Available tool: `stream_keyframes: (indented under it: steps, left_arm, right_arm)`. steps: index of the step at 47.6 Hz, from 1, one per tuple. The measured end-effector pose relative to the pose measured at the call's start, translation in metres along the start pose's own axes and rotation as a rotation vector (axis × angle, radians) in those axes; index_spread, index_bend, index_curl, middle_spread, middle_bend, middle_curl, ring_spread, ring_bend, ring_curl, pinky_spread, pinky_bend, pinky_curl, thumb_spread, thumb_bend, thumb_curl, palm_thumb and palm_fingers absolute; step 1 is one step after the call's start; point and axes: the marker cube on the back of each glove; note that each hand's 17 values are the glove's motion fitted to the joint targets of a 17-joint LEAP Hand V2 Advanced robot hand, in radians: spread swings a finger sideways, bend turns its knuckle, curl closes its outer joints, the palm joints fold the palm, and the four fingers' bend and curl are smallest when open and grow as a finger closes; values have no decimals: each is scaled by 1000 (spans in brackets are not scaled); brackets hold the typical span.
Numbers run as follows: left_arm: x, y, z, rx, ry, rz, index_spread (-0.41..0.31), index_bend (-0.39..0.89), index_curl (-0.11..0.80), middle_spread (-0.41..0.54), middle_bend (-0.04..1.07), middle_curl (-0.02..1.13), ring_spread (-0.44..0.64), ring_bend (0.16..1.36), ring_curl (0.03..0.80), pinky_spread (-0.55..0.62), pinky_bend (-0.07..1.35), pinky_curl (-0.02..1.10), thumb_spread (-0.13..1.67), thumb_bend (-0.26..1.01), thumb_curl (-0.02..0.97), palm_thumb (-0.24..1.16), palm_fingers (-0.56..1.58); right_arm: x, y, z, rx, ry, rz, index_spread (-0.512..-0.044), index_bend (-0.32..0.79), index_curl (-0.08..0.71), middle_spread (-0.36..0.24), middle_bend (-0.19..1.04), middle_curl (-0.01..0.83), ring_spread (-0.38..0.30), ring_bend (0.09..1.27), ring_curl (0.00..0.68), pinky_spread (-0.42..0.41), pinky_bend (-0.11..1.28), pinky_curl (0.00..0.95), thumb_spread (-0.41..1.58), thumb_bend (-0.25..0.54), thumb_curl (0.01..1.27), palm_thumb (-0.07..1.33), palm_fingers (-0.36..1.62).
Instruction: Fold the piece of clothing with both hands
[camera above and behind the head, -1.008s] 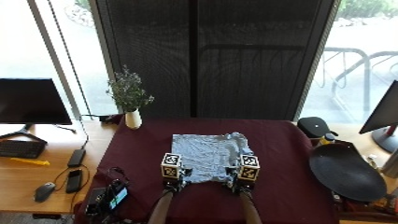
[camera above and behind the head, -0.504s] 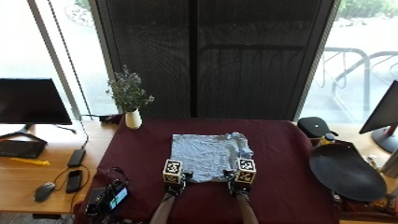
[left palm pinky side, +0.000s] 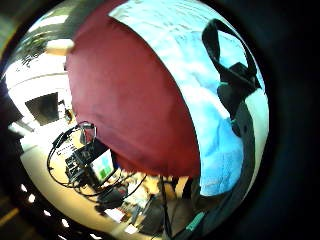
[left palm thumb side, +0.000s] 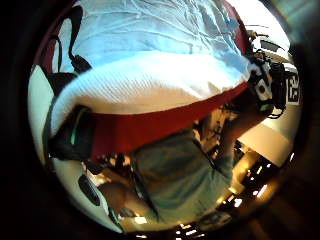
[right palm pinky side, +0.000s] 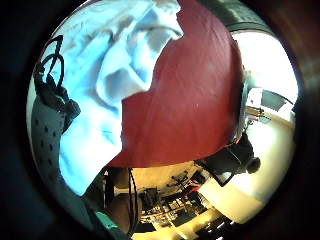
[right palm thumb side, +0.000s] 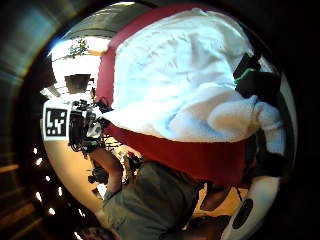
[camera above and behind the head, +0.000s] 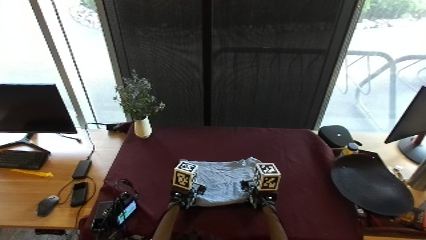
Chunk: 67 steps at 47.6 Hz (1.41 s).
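Outside view: the left hand (camera above and behind the head: 182, 196) and right hand (camera above and behind the head: 261, 198) apparently pinch the light-blue garment's (camera above and behind the head: 219, 179) 6 o'clock corners, ready to fold it across the maroon tablecloth (camera above and behind the head: 166, 150).

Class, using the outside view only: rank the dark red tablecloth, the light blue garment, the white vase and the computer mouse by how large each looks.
1. dark red tablecloth
2. light blue garment
3. white vase
4. computer mouse

The vase and mouse look close in size, and the mouse sits nearer the camera, so their order is unsure.
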Motion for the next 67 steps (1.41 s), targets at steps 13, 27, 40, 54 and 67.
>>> stream_keyframes:
  steps: [13,27,40,54,67]
  left_arm:
    - [-36,-39,-116,230,-114,-380,-301,185,453,-353,472,519,-370,629,403,-137,142,317,1338,25,306,726,1204]
    - [-43,-160,-105,404,-75,-341,-292,191,486,-345,512,536,-360,707,440,-83,126,278,1423,27,284,747,1176]
    - [-48,-168,-108,776,-42,-373,-185,18,419,-231,330,540,-253,707,486,31,323,353,1383,21,294,791,603]
    - [-26,-173,-29,433,-68,-201,-159,156,368,-167,250,466,-81,540,388,154,334,362,1347,-36,285,662,530]
    - [-24,-166,-3,209,75,-230,-140,192,399,-45,147,404,153,439,340,306,374,375,1499,-27,194,364,335]
  right_arm:
    - [8,-111,-107,444,-150,192,-296,42,238,-214,349,439,-236,743,455,-296,599,386,1037,26,476,1113,1225]
    - [17,-214,-102,559,64,279,-295,105,246,-217,373,464,-235,769,468,-322,625,392,941,-17,458,1130,1254]
    - [54,-160,-83,493,-144,427,-306,159,275,-190,184,430,-182,590,450,-130,638,424,943,-12,468,1137,637]
    - [106,-91,34,191,-438,725,-300,146,293,-10,176,366,118,276,311,199,621,363,1168,-82,364,673,279]
    - [52,-100,31,339,-679,519,-295,160,299,-83,415,425,85,345,306,236,316,261,1285,76,379,797,583]
